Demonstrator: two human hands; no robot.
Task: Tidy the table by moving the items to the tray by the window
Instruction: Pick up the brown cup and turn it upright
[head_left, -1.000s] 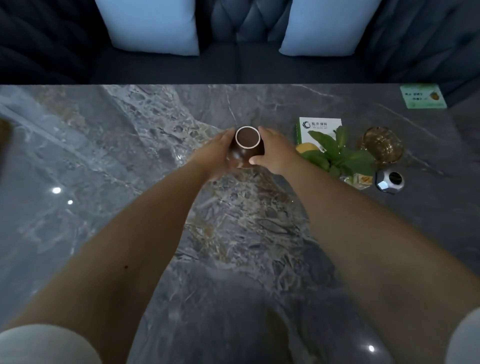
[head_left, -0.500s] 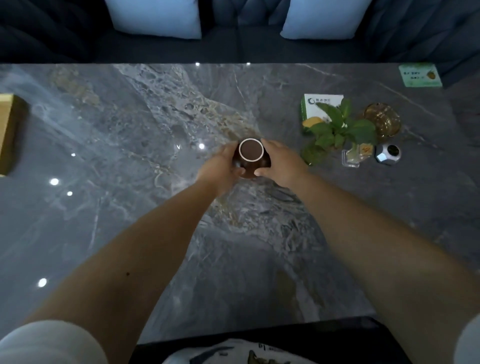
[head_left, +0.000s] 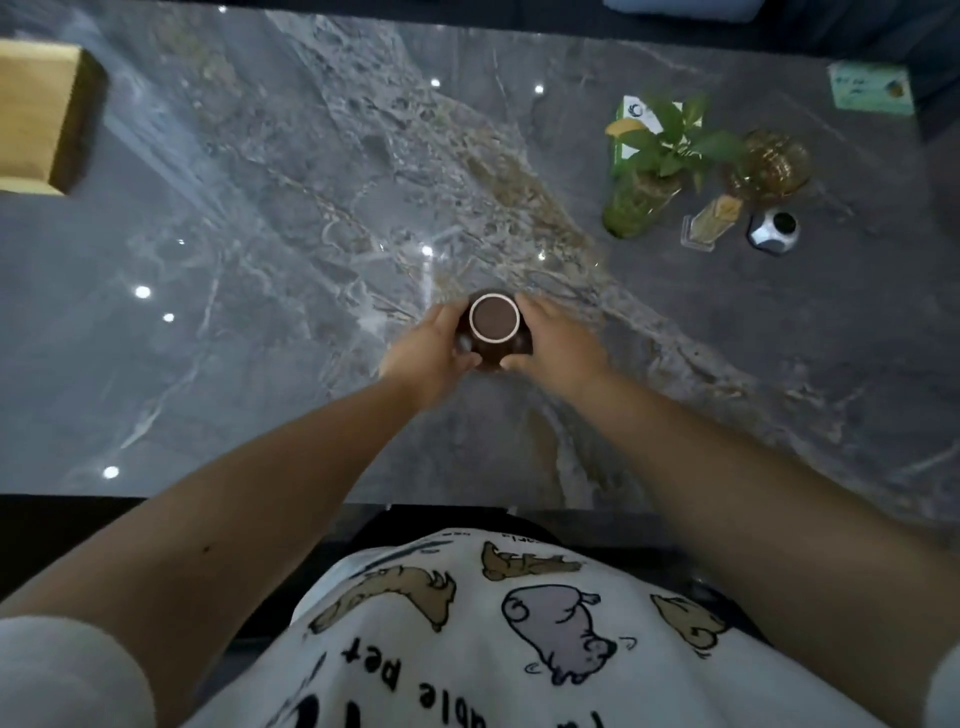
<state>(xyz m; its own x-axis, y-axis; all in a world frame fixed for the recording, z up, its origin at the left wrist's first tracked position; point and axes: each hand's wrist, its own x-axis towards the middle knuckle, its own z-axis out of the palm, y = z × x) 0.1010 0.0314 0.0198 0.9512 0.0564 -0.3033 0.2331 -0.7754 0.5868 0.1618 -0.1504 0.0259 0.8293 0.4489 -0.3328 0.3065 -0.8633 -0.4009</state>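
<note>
Far left on the bench (head_left: 260, 364): a wooden tray (head_left: 41, 114), near the edge. At centre, a dark brown cup (head_left: 493, 325), upside down with pale-ringed foot up, clasped from both sides: left hand (head_left: 434, 353) wrapped on its left wall, right hand (head_left: 558, 345) on its right, each grip closed on it. Probably glazed ceramic, so stiff, light, slippery, breakable; best held low around the walls. Right: plant (head_left: 654, 156), amber glass dish (head_left: 774, 163).
</note>
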